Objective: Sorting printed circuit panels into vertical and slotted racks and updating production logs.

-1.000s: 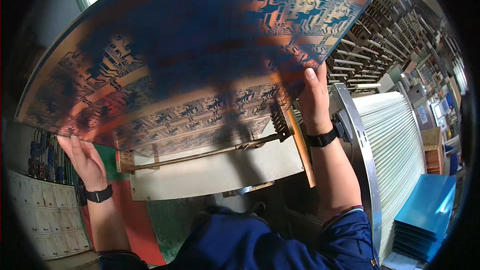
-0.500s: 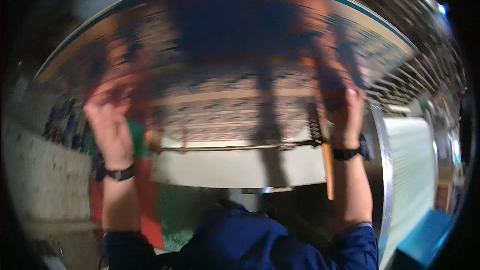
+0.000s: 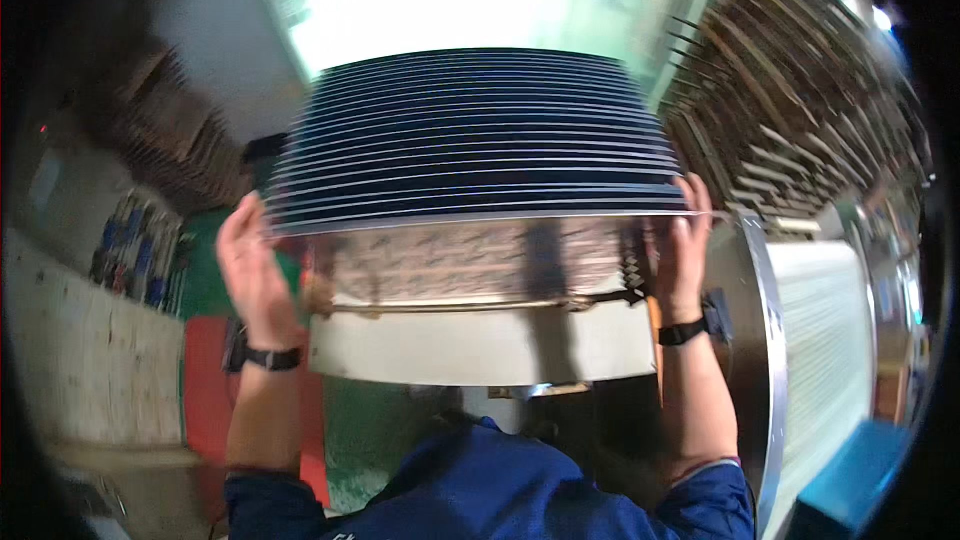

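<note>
- While I watch from the head view, a thin patterned panel (image 3: pixel 480 255) sits level at chest height, its near edge toward me, lowest of a rack of dark stacked sheets (image 3: pixel 475 140) that fan upward behind it.
- At the panel's left edge, my left hand (image 3: pixel 250 265) is mostly open, palm turned inward and fingers upright — pressed along the edge rather than wrapped round it, as far as I can tell through the blur.
- At the panel's right edge, my right hand (image 3: pixel 680 255) curls its fingers over the corner; this looks like the firmer hold of the two.
- Just under the panel lies a pale tray or shelf (image 3: pixel 480 345) with a thin rod along its top.
- Right of the panel stands a curved metal housing (image 3: pixel 745 340) with a white ribbed roller (image 3: pixel 820 340) beyond it; further right and above, slotted racks of boards (image 3: pixel 800 120).
- Left of the panel, a red and green floor (image 3: pixel 205 380) shows, with a pale sheeted bench (image 3: pixel 90 360) beyond.
- My judgement of the risk: with the left palm only flat against the edge, the panel could tilt and slip — or scrape the sheet above it, because the gaps between sheets are so tight.
</note>
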Demonstrator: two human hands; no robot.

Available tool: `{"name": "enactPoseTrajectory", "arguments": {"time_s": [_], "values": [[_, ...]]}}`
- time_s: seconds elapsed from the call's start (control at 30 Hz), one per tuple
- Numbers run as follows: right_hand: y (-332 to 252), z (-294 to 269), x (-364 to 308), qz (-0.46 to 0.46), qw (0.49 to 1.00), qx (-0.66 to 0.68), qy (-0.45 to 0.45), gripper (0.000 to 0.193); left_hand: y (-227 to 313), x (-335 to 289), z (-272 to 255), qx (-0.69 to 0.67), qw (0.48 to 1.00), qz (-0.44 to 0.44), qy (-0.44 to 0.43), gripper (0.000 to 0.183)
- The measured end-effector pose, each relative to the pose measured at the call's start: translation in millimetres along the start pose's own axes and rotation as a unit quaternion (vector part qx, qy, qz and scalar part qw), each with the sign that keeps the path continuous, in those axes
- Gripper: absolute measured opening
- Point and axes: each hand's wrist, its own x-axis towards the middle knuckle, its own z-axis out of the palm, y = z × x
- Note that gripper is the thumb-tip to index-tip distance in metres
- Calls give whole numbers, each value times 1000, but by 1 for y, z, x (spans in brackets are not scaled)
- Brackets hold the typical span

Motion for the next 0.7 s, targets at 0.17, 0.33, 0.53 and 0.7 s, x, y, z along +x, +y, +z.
{"name": "enactPoseTrajectory", "arguments": {"time_s": [0.17, 0.33, 0.53, 0.7], "values": [[-42, -53, -29, -22, 991, -97, 86, 60, 15, -12, -15, -208, 973, -44, 84, 44], [-114, -197, -112, -46, 896, -279, 342, 59, 41, -47, 46, -166, 980, 78, -73, 38], [-201, -322, -245, -78, 664, -468, 577, 68, 66, -88, 155, -292, 921, 80, -246, 32], [-292, -340, -294, -94, 433, -658, 608, 73, 132, -97, 203, -350, 853, 104, -373, 28]]}}
